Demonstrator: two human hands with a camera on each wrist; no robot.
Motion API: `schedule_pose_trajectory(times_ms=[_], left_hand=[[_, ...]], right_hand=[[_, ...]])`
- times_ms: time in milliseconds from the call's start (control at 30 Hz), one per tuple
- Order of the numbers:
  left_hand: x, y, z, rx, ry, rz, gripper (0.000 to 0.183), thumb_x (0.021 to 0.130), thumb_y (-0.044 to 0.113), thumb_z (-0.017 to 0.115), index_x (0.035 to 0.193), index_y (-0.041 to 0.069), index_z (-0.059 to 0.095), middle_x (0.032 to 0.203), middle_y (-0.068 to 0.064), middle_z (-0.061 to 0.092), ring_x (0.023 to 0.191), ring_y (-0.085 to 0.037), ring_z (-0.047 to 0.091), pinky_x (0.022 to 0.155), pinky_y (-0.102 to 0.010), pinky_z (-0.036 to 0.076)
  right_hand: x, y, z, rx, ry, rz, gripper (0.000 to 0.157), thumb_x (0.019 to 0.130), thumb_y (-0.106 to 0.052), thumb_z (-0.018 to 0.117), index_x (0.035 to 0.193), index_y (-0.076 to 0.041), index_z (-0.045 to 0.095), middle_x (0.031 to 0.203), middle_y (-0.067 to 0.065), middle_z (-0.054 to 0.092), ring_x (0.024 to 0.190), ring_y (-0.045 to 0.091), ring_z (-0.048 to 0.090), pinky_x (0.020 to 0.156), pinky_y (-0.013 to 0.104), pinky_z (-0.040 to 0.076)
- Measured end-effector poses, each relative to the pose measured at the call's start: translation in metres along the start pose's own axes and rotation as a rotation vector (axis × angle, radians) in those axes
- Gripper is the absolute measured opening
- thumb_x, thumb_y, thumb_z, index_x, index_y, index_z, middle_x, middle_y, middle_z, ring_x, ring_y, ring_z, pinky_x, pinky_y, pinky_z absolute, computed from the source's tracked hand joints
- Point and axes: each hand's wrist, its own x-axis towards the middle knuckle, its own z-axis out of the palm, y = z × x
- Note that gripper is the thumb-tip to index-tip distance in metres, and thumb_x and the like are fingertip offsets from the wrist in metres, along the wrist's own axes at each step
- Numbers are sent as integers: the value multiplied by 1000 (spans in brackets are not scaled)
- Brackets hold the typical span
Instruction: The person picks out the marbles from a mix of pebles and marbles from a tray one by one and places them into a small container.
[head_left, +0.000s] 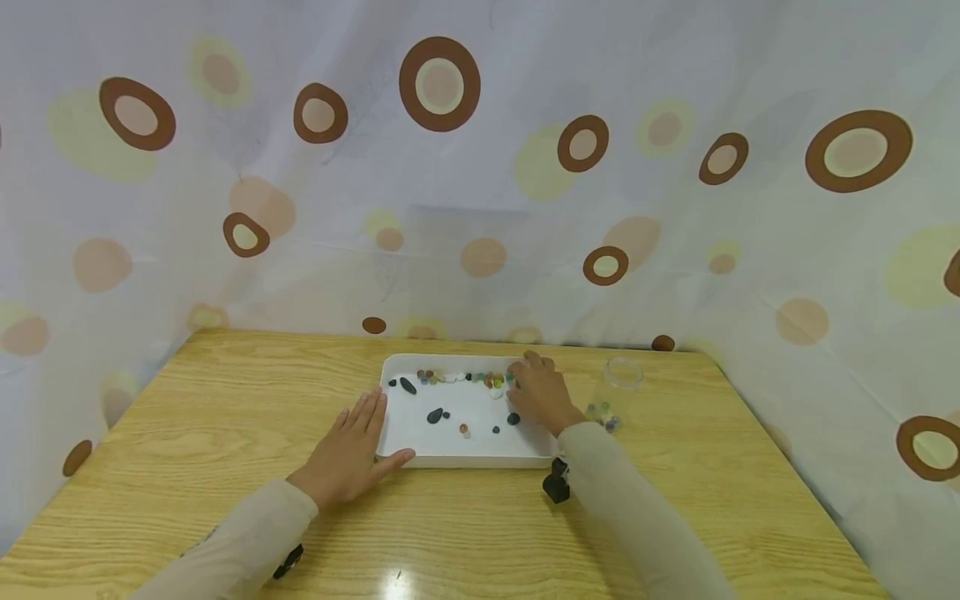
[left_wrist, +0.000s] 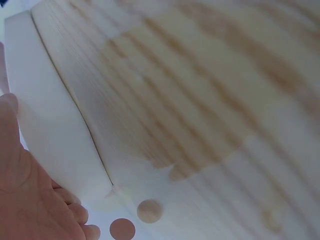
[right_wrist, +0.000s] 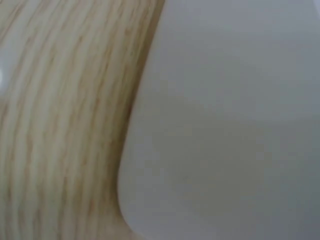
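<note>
A shallow white tray [head_left: 420,442] sits on the table, with a row of small coloured beads and white pebbles [head_left: 452,377] along its far side. Below the row lie several dark stones [head_left: 435,415] and a small orange bead [head_left: 463,428]. My left hand [head_left: 341,462] rests with straight fingers against the tray's left end, thumb along the near edge; the left wrist view shows its palm beside the tray wall [left_wrist: 55,115]. Over the far right corner, my right hand [head_left: 542,393] reaches in, fingers bent down at the row's end. Its fingertips are partly hidden, so I cannot tell whether they pinch anything.
Right of the tray, a loose cluster of glass beads [head_left: 603,415] lies on the wooden table [head_left: 247,400]. A clear round container [head_left: 623,373] stands behind it. Patterned cloth [head_left: 480,200] hangs behind the table. The right wrist view shows only the tray's outer wall [right_wrist: 215,125] and wood grain.
</note>
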Motion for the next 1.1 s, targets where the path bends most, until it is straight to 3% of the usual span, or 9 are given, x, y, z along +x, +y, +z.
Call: schedule_pose_trajectory(times_ms=[300,733,1100], left_hand=[[0,0,1,-11,12,10,96,93,65,40,149,-9,15,157,-25,13,144,-41,13,114,-57,16],[-1,0,-1,-8,7,12,95,94,64,41,149,-9,15,157,-25,13,144,-41,13,114,-56,16],[1,-1,1,7,9,10,96,93,65,40,149,-9,15,157,-25,14,144,-40,14,114,-56,18]], right_hand=[[-4,-4,1,-75,53,-22,37,90,-21,67,123,-4,62,138,24,42,122,45,42,89,55,48],[2,-3,12,-63,138,1,31,89,-20,69,116,-7,65,134,21,45,117,43,45,85,53,50],[8,-2,12,-46,147,19,23,89,-17,68,111,-9,69,128,20,50,113,41,50,81,51,51]])
